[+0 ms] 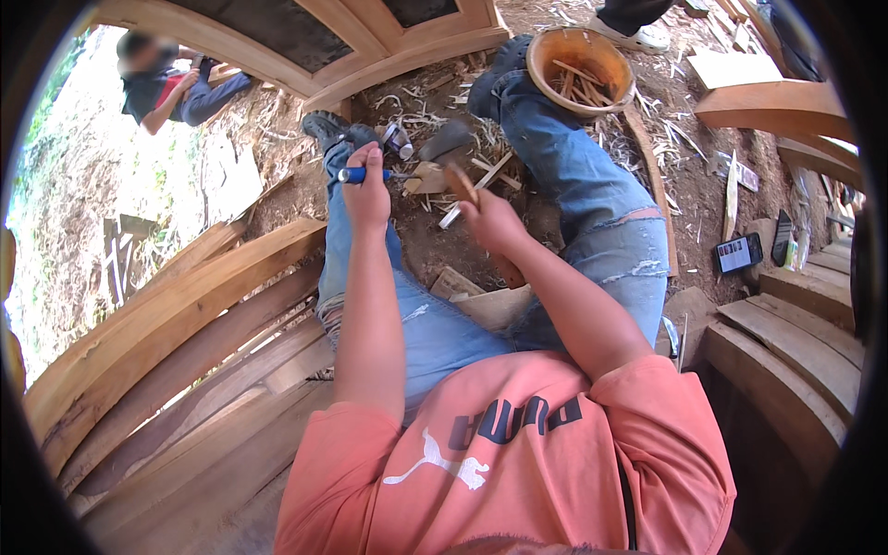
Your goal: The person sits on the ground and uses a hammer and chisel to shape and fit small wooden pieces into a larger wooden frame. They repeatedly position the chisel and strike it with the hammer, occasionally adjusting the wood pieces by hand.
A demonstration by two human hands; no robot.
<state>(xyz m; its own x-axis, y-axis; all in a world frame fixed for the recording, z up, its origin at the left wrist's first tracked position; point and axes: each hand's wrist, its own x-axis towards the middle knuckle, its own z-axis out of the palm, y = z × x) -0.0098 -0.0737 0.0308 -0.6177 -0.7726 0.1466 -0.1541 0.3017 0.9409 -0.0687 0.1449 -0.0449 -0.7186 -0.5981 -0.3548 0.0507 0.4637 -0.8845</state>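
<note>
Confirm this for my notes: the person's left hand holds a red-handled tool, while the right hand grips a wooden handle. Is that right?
Not quite: the head view shows the left hand holding a blue-handled tool, not a red-handled one. The right hand does grip a wooden handle.

The floor (424,242) is bare earth, strewn with pale wood shavings (407,105). A wooden frame (407,65) with dark panels (296,33) occupies its far edge. Planks (176,298) line the near-left edge; boards (786,370), the near-right. Bright daylight (208,176) covers the far-left corner.
</note>
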